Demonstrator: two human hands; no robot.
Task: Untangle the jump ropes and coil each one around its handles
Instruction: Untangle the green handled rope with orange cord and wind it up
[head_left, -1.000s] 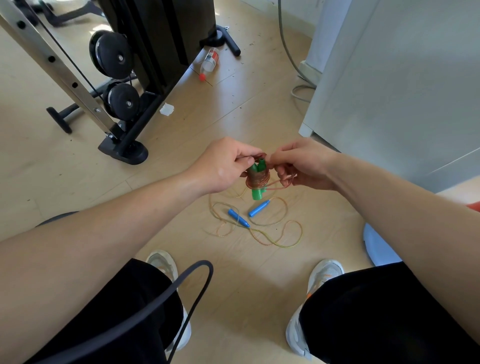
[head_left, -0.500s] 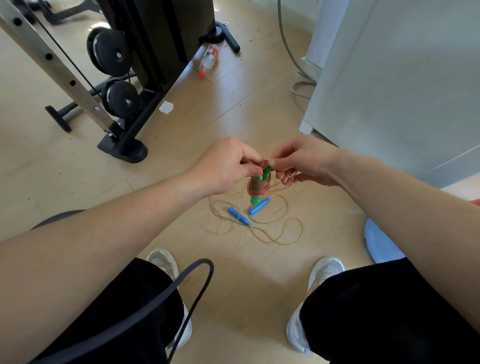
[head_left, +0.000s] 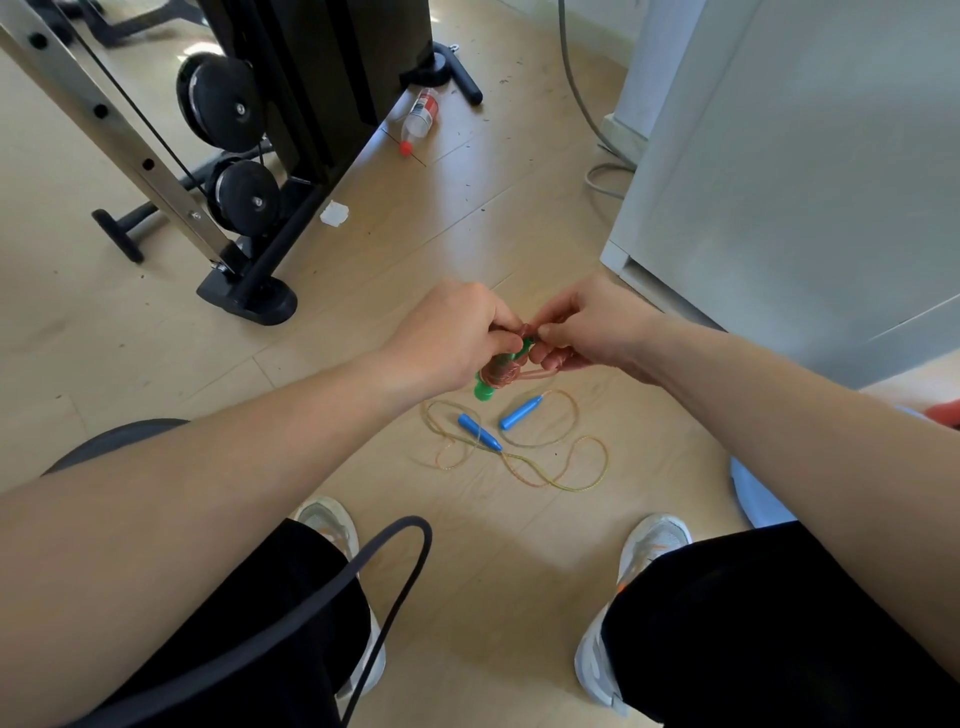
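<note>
Green-handled rope (head_left: 500, 373), red cord coiled round its handles, was gripped by L hand (head_left: 452, 338) & pinched at the top by R hand (head_left: 592, 325), above the floor (head_left: 467, 234). Blue-handled rope (head_left: 519, 452) was seen loose below, well apart from machine base (head_left: 249, 301) & cabinet edge (head_left: 626, 244).

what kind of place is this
Most likely a home gym: a cable machine with black pulleys stands on the wood floor, a blue-handled jump rope lies loose there, and the left hand and right hand hold a green-handled jump rope.
</note>
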